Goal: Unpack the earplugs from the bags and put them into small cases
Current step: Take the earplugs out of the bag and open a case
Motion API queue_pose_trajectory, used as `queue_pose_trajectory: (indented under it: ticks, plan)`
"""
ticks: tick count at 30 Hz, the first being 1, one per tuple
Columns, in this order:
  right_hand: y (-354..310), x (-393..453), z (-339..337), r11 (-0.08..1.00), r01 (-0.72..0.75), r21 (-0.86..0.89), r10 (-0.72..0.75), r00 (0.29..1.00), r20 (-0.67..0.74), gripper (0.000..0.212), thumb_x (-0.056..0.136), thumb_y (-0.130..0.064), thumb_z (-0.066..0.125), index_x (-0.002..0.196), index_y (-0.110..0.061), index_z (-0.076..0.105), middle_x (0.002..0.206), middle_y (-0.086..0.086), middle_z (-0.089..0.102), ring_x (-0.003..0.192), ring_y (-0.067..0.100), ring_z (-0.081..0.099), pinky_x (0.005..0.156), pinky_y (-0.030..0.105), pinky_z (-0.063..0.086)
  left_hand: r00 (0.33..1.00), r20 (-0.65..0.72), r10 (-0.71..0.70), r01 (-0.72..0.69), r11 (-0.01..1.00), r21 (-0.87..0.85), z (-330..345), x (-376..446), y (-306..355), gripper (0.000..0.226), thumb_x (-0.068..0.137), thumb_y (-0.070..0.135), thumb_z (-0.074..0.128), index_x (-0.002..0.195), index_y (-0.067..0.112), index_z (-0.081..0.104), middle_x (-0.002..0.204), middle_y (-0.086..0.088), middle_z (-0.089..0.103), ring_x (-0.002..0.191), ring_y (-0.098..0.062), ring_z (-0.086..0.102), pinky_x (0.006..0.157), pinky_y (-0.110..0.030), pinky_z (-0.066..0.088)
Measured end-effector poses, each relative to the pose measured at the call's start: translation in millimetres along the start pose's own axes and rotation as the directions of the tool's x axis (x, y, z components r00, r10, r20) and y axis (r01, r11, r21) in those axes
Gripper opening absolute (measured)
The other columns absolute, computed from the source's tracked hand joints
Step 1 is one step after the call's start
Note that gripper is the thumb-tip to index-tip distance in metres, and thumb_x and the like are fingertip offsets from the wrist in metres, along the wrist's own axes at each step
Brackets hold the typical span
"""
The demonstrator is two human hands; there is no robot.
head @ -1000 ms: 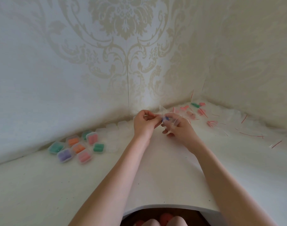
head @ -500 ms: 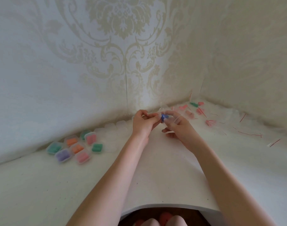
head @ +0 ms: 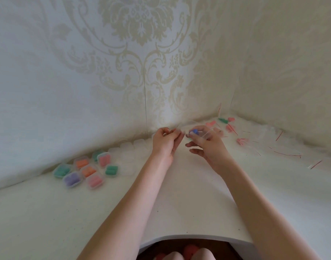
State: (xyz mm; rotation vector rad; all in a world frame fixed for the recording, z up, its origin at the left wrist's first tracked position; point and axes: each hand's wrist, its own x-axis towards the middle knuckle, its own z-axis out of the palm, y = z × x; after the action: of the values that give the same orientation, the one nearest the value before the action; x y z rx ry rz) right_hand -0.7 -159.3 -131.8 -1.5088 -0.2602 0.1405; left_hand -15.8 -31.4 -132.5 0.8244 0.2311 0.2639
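Two hands are raised together over the back of the white table; a blue earplug is pinched at the fingertips of the right hand, with a clear bag held against the same fingers; the left hand is curled, its thumb and forefinger apparently nipping an edge of the clear film, though that edge is too blurred to be made out with certainty.

The earplug is judged to be soft foam, nearly weightless and easily squashed; it is best taken by its middle with a light pinch, so that it is neither flattened nor flicked away; the bag is judged to be thin, limp and slippery, and is best held by its open mouth.

Seven small clear cases are seen filled on the left: a green case, a purple case, two orange cases and, two pink cases and, and a teal case; a row of empty cases is lined along the wall.

Unopened bagged earplugs are scattered at the right corner, with emptied bags and red strips near them; most of the work is judged to remain.
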Motion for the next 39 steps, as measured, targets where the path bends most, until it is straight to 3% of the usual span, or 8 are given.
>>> queue_pose_trajectory:
  ticks: [6, 9, 12, 19, 26, 32, 35, 39]
  plan:
    - [0.6, -1.5, -0.7, 0.98, 0.086, -0.177, -0.107, 0.988, -0.112, 0.021, 0.093, -0.002, 0.043, 0.096, -0.011, 0.062, 0.084, 0.009, 0.064, 0.05, 0.015, 0.061, 0.059, 0.029, 0.057, 0.994, 0.106, 0.029, -0.048, 0.982, 0.185, 3.0, -6.0, -1.2, 0.034, 0.087, -0.015, 0.052, 0.075, 0.012, 0.037, 0.076, -0.008, 0.053, 0.067, -0.017, 0.063, 0.073, -0.022, 0.058]
    - [1.9, -2.5, -2.1, 0.958, 0.142, -0.248, -0.172, 0.979, -0.105, 0.018, 0.092, -0.003, 0.05, 0.097, -0.013, 0.064, 0.079, 0.012, 0.064, 0.05, 0.016, 0.06, 0.053, 0.025, 0.054, 0.956, 0.289, -0.055, 0.036, 0.997, 0.07, 5.5, -11.2, -3.0, 0.033, 0.089, -0.015, 0.046, 0.072, 0.012, 0.039, 0.07, -0.011, 0.056, 0.067, -0.019, 0.065, 0.073, -0.024, 0.057]
    - [1.8, -2.5, 0.4, 0.946, 0.186, -0.267, -0.22, 0.97, -0.104, 0.016, 0.091, -0.006, 0.055, 0.1, -0.016, 0.064, 0.074, 0.014, 0.065, 0.051, 0.019, 0.061, 0.054, 0.026, 0.053, 0.94, 0.319, -0.119, 0.141, 0.989, -0.045, 5.0, -11.0, 0.1, 0.031, 0.091, -0.013, 0.044, 0.072, 0.012, 0.042, 0.063, -0.009, 0.061, 0.065, -0.018, 0.066, 0.07, -0.025, 0.057]
    - [8.8, 1.5, -0.8, 0.929, 0.195, -0.315, -0.215, 0.976, -0.03, 0.013, 0.092, -0.022, 0.058, 0.102, -0.03, 0.06, 0.064, 0.006, 0.065, 0.062, 0.019, 0.067, 0.068, 0.032, 0.057, 0.948, 0.26, -0.182, 0.218, 0.969, -0.118, 1.5, -8.7, 3.8, 0.029, 0.092, -0.012, 0.043, 0.074, 0.012, 0.044, 0.058, -0.008, 0.062, 0.056, -0.016, 0.065, 0.065, -0.024, 0.057]
    - [6.5, -1.5, 3.8, 0.941, 0.091, -0.327, -0.082, 0.996, 0.04, 0.015, 0.094, -0.023, 0.057, 0.106, -0.014, 0.055, 0.094, 0.003, 0.071, 0.082, 0.01, 0.07, 0.067, 0.026, 0.057, 0.999, 0.048, -0.003, 0.002, 1.0, 0.019, -2.0, 1.3, -5.1, 0.033, 0.092, -0.014, 0.04, 0.074, 0.012, 0.035, 0.064, -0.008, 0.047, 0.061, -0.016, 0.052, 0.064, -0.022, 0.055]
    - [-5.5, -8.3, -0.2, 1.0, -0.017, -0.023, 0.019, 0.995, 0.099, 0.009, 0.093, -0.016, 0.059, 0.089, -0.008, 0.062, 0.107, 0.005, 0.067, 0.1, 0.014, 0.068, 0.074, 0.032, 0.058, 0.991, -0.068, 0.115, -0.111, 0.992, 0.065, -6.0, 8.7, 0.4, 0.033, 0.093, -0.011, 0.042, 0.073, 0.014, 0.033, 0.072, -0.007, 0.042, 0.066, -0.014, 0.047, 0.062, -0.016, 0.054]
    - [-8.3, -9.3, -6.2, 1.0, -0.027, 0.005, 0.026, 0.99, 0.138, 0.008, 0.091, -0.012, 0.061, 0.086, -0.006, 0.065, 0.108, 0.005, 0.067, 0.102, 0.016, 0.067, 0.075, 0.034, 0.058, 0.985, -0.09, 0.144, -0.136, 0.987, 0.085, -3.6, 8.5, 0.5, 0.033, 0.092, -0.011, 0.043, 0.074, 0.014, 0.033, 0.072, -0.006, 0.041, 0.062, -0.012, 0.047, 0.065, -0.018, 0.054]
    - [-12.2, -4.7, -12.5, 0.996, 0.074, 0.052, -0.075, 0.997, 0.011, 0.01, 0.089, -0.001, 0.06, 0.082, -0.006, 0.064, 0.09, -0.007, 0.068, 0.09, 0.012, 0.062, 0.076, 0.031, 0.059, 0.953, -0.187, 0.238, -0.216, 0.968, 0.131, -6.6, 12.7, 6.7, 0.031, 0.094, -0.01, 0.04, 0.075, 0.013, 0.033, 0.074, -0.003, 0.039, 0.057, -0.008, 0.047, 0.069, -0.019, 0.052]
